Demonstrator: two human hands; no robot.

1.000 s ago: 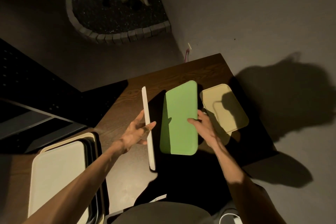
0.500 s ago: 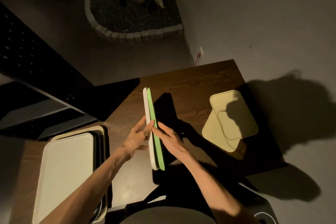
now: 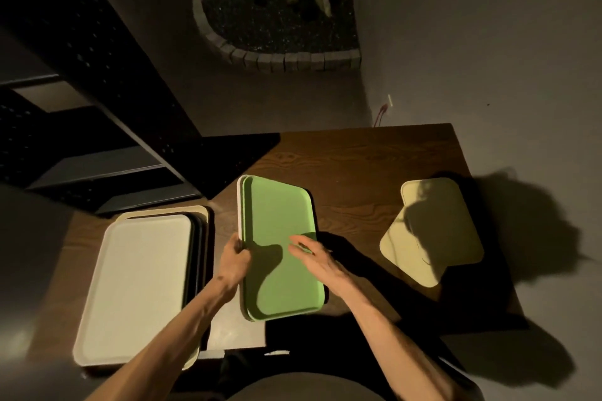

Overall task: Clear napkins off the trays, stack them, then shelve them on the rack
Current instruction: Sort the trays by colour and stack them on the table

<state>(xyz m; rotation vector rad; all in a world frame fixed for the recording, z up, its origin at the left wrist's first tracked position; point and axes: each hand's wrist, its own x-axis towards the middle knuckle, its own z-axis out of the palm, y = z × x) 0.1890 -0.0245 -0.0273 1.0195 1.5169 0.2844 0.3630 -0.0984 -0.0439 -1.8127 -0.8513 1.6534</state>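
A green tray (image 3: 277,221) lies nested on a white tray (image 3: 240,205), whose rim shows along the green tray's left side, over the middle of the wooden table (image 3: 358,156). My left hand (image 3: 235,262) grips the left edge of the pair. My right hand (image 3: 314,255) rests with straight fingers on the green tray's right side. A stack of several trays (image 3: 136,286), white on top, sits at the left. Two yellow trays (image 3: 436,231) lie overlapped at the right.
A dark metal rack (image 3: 97,114) with shelves stands at the left behind the table. A brick-edged planter (image 3: 277,26) sits on the floor beyond. Bare grey floor lies to the right of the table.
The green and white trays, held upright on edge together, have been tipped down flat. My left hand now grips their left edge and my right hand lies on top.
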